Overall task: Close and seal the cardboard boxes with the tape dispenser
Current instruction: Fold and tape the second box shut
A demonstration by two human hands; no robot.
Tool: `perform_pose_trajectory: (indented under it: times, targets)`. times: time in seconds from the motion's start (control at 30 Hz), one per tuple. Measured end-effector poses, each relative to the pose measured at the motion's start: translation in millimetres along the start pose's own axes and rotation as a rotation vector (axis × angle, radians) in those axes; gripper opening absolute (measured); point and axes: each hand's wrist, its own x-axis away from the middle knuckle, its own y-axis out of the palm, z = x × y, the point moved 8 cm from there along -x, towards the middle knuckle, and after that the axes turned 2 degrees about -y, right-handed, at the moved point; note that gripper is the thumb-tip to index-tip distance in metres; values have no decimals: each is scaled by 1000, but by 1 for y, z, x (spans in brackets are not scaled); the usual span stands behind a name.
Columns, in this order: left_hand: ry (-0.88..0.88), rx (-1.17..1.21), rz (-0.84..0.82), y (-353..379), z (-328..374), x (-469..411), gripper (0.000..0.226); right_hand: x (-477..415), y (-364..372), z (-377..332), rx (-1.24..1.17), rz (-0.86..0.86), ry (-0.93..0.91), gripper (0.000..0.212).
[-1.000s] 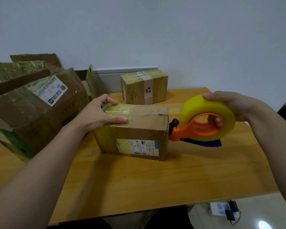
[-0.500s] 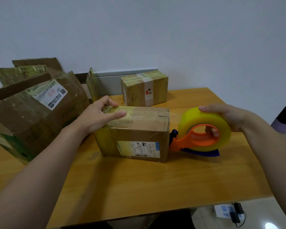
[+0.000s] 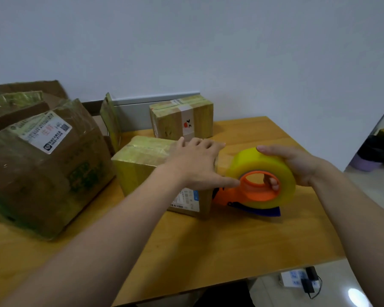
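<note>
A closed cardboard box (image 3: 142, 165) wrapped in yellowish tape lies in the middle of the wooden table (image 3: 208, 244). My left hand (image 3: 197, 165) lies flat across the right end of its top, fingers straight, thumb reaching down toward the dispenser. The tape dispenser (image 3: 259, 187), an orange frame with a blue blade guard and a big yellow roll, sits against the box's right side. My right hand (image 3: 297, 165) grips the roll from above, with fingers curled through the orange core.
A large open box (image 3: 42, 160) with a white label fills the left of the table. A small taped box (image 3: 182, 118) stands at the back near the wall. A power strip (image 3: 297, 280) lies on the floor below the table's right front edge.
My left hand has slid from the left end of the box top to its right end, next to the dispenser. The dispenser has stayed against the box's right side.
</note>
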Motion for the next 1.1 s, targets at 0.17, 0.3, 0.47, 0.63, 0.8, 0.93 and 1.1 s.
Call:
perform_pose_trajectory:
  times: [0.17, 0.3, 0.47, 0.63, 0.8, 0.93, 1.1]
  targets:
    - [102, -32, -5, 2, -21, -8, 100, 4, 4, 7, -144, 48, -77, 61]
    - [118, -31, -57, 5, -22, -9, 99, 9, 7, 20, -240, 56, -98, 58]
    - [138, -19, -79, 8, -25, -9, 93, 13, 14, 33, -260, 71, -94, 56]
    - [140, -31, -49, 7, -22, -3, 93, 14, 14, 23, -179, 18, 24, 59]
    - [150, -62, 5, 5, -19, 2, 97, 7, 19, -6, 84, -12, 192, 26]
    - [149, -51, 18, 4, -22, 2, 95, 8, 34, -16, 195, -62, 291, 38]
    - [153, -25, 29, 5, -24, 0, 94, 14, 24, -10, 80, 45, 203, 41]
